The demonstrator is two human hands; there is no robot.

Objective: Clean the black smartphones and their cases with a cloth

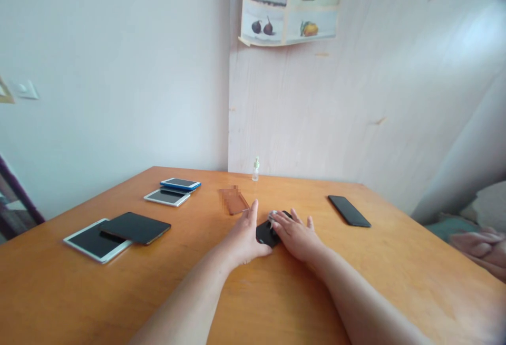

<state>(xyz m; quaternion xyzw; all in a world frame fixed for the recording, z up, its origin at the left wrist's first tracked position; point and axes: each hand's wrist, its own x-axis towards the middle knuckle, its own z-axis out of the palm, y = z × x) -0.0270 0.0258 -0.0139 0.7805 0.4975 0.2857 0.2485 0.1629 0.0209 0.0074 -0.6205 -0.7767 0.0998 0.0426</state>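
A black phone [264, 233] lies on the table between my hands. My left hand [244, 237] holds its left side, the thumb at the near end and the fingers toward the far side. Over the phone's right part, my right hand [297, 234] presses a crumpled white wipe [272, 216] against the surface, its fingers partly spread. Much of the phone is hidden under that hand. Just beyond my left hand is a brown phone case [236, 204], partly blurred out.
On the wooden table [253, 308], a small clear pump bottle [255, 170] stands near the wall. At left are a black tablet [136, 227] overlapping a white tablet [97, 239], and a blue-edged device [181, 183] overlapping another white one [166, 197]. A dark phone [348, 210] lies right.
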